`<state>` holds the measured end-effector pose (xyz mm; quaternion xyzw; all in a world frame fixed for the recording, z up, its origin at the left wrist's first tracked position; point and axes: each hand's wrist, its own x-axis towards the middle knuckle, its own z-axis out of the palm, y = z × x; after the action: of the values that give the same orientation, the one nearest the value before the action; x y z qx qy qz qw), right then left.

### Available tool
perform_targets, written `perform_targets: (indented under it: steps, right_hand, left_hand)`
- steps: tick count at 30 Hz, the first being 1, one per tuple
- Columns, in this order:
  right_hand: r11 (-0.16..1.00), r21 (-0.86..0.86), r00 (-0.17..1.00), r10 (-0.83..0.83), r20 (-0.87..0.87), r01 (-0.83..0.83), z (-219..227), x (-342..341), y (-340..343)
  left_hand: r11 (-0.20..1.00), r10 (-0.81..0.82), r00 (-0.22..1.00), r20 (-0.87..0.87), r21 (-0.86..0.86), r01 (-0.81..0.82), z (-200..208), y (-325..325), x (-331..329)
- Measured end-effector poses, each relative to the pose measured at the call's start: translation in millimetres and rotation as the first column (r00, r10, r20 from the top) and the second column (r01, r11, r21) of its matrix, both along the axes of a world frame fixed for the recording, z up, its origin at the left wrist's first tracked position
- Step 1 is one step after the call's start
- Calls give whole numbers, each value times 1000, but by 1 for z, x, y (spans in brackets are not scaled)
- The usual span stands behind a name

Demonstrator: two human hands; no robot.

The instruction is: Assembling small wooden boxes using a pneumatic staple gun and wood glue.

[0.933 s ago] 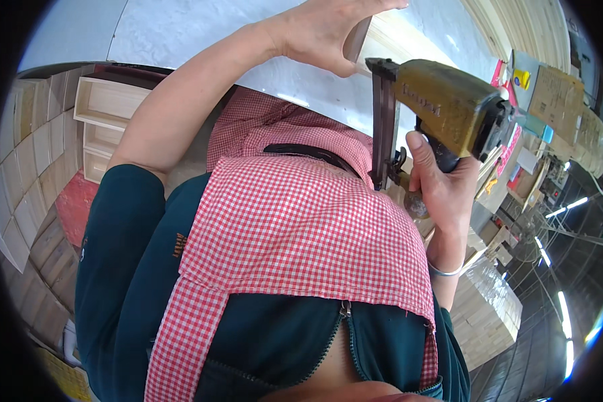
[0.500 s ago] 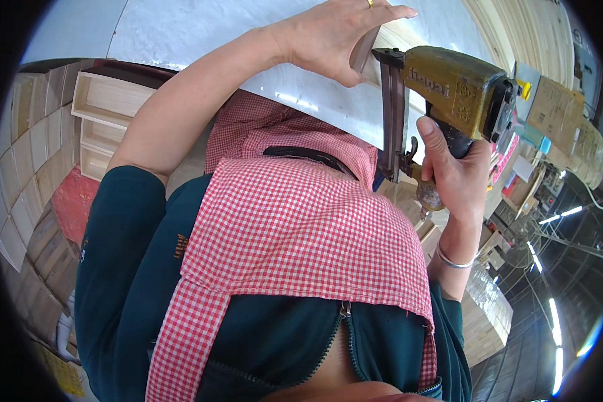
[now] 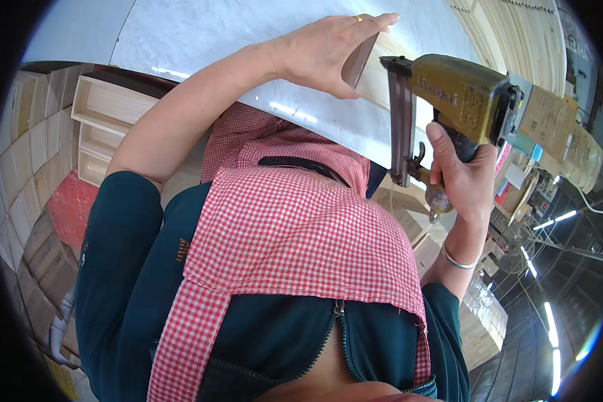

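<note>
My right hand (image 3: 467, 171) is wrapped round the handle of a pneumatic nail gun (image 3: 459, 94) with a worn gold-brown body and a dark metal magazine. The gun's nose (image 3: 396, 65) stands a little to the right of a wooden piece (image 3: 362, 63), apart from the end my left hand grips. That piece shows a brown end face and pale wood beyond it; its full shape is hidden. My left hand (image 3: 325, 57) spans this end over the worktable, thumb on the near edge and fingers on the far one.
The pale worktable (image 3: 181, 33) has a near edge close to my checked apron. Stacked thin wooden strips (image 3: 516, 40) lie at the far right. Wooden trays (image 3: 114, 100) are stacked at the left, beside more wood pieces (image 3: 27, 147). Cardboard boxes (image 3: 549, 117) stand at right.
My left hand has shifted slightly left and nearer with the wooden piece. The nail gun has moved slightly right and nearer, so the gap between its nose and the wood is wider.
</note>
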<state>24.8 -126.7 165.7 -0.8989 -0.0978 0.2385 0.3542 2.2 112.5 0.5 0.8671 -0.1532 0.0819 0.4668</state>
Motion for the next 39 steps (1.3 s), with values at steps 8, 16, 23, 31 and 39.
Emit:
perform_targets:
  steps: [8, 16, 23, 31, 39]
  right_hand:
    - [999, 34, 997, 9, 71, -11, -5, 8, 10]
    - [997, 74, 997, 13, 75, -19, -9, 17, 19]
    - [998, -16, 998, 60, 23, -60, -11, 26, 20]
    - [996, 8, 995, 91, 31, -92, -15, 29, 26]
    - [992, -8, 992, 124, -20, -124, -14, 37, 24]
  left_hand:
    - [928, 216, 939, -269, -243, -284, -2, 0, -15]
    - [816, 199, 703, -683, -283, -505, 27, 0, 4]
    - [817, 271, 778, -566, -293, -498, -1, -4, 14]
    - [811, 291, 788, -543, -298, -504, -1, -2, 9]
    - [815, 296, 769, -567, -270, -513, 1, -3, 9]
